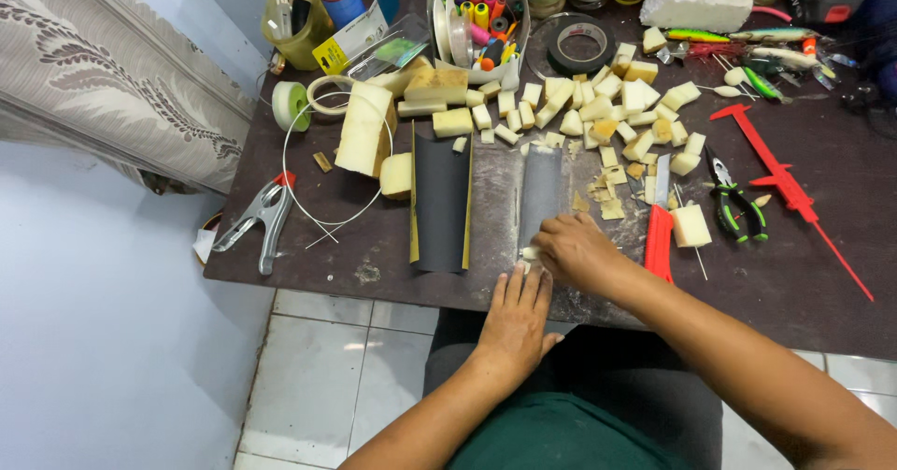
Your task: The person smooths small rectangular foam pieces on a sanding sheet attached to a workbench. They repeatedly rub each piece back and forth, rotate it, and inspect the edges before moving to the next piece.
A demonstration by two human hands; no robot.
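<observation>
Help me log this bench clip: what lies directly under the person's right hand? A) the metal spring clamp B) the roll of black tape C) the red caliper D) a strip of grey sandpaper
D: the right hand presses a small pale piece onto the lower end of the grey sandpaper strip, while the left hand lies flat at the table edge just below it.

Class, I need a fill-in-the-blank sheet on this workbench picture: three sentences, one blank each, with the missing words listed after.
1. The right hand presses a small pale piece onto the grey ____ strip.
2. The left hand lies flat at the table edge, fingers ____ the strip's near end.
3. The caliper right of the pliers is coloured ____.

Missing words: sandpaper; touching; red
</observation>
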